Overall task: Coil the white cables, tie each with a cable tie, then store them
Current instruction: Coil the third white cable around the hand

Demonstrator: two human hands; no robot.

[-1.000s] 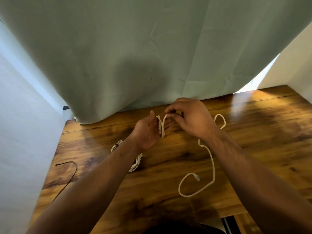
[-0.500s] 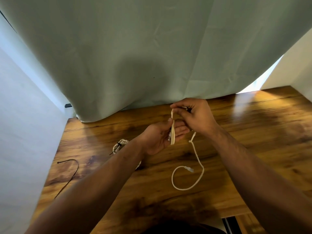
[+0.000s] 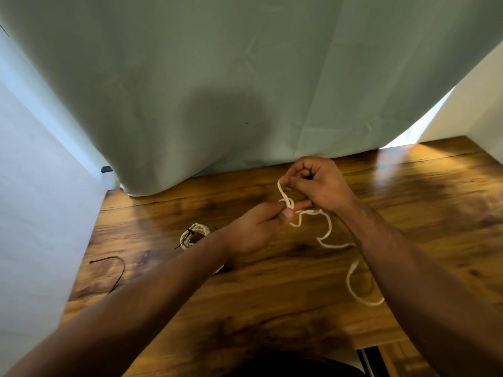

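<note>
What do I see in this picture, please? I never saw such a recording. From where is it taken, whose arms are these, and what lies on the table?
There is no machine here: a person works with bare hands. A camera worn on their head looks forward and down, so both arms enter from below. On the brown wooden table lie a coiled white cable bound with a black tie and a loose thin black cable tie. The left hand pinches a long white cable, and the right hand holds a loop of it. The rest trails over the table. Behind hangs a pale green curtain.
</note>
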